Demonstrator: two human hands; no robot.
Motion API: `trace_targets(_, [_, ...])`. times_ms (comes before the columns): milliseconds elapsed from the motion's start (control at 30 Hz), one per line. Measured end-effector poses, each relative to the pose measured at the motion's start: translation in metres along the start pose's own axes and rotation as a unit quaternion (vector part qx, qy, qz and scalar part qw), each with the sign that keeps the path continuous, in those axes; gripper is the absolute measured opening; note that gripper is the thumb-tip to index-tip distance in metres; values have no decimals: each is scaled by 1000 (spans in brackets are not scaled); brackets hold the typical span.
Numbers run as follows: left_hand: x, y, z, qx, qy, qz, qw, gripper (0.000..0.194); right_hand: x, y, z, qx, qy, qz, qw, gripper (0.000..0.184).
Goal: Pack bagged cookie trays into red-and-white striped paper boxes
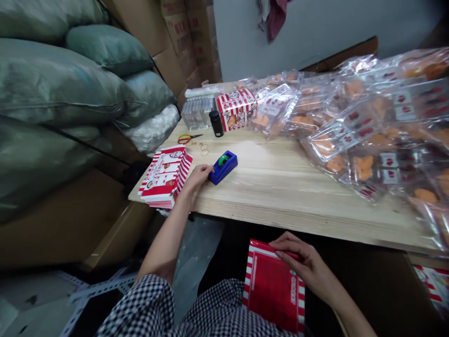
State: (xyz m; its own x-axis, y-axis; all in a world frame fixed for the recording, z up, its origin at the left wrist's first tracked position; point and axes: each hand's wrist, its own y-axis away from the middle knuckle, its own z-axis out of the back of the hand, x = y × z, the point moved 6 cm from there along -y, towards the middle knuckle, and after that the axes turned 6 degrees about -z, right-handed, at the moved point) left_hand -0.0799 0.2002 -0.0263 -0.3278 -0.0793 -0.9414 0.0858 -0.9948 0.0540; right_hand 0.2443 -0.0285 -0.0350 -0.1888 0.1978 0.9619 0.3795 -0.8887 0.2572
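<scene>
My left hand (200,176) reaches onto the table, its fingers pinched at the near end of a blue tape dispenser (224,172). A green-cored roll of tape (223,160) sits in the dispenser; the strip between my fingertips is too fine to make out clearly. Below the table edge, over my lap, my right hand (298,257) grips the top edge of a red box (270,285) with white-striped borders. To the left of my left hand lies a stack of flat red-and-white printed cartons (163,173).
Scissors (187,138) and rubber bands (204,149) lie behind the cartons. A black bottle (216,124), clear plastic cases (198,112) and a striped box (237,110) stand at the back. Bagged orange items (351,135) heap up on the right; large sacks (59,79) rise on the left.
</scene>
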Motion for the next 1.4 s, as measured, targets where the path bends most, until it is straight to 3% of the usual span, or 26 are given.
trace_targets(233, [2,4,3,13,114,21,993,38,10,7,1,-6,23,11,1000,21])
trace_targets(400, [22,20,5,-35,188,-2,981,41,9,7,0,-2,40,2,999,23])
trace_targets(567, [49,32,2,-91,190,-24,977,38,14,6,0,27,31,-25,999,23])
trace_targets(633, [54,36,4,-118,173,-33,977,34,30,11,11,-10,22,8,1000,20])
trace_targets(700, [53,44,6,-143,154,-44,977,30,53,22,30,-100,22,50,993,16])
trace_targets(767, [42,55,4,-159,139,-60,975,26,81,35,52,-237,35,93,966,15])
trace_targets(833, [20,71,-3,-162,136,-82,974,23,111,47,68,-362,64,145,919,17])
trace_targets(900, [-14,93,-18,-153,147,-113,971,22,134,46,71,-411,116,201,882,18])
trace_targets(1000, [-75,135,-50,-105,184,-160,964,18,145,22,57,-365,203,254,872,20])
trace_targets(1133, [-135,181,-102,-13,268,-156,951,16,127,-4,39,-331,253,259,871,27])
trace_targets(1200, [-144,190,-123,22,319,-128,939,40,117,-7,35,-350,245,244,871,34])
trace_targets(1300, [-140,188,-142,36,371,-87,924,79,112,-7,31,-369,226,237,870,44])
trace_targets(1400, [-129,179,-148,24,381,-69,922,82,116,-7,30,-367,243,240,865,45])
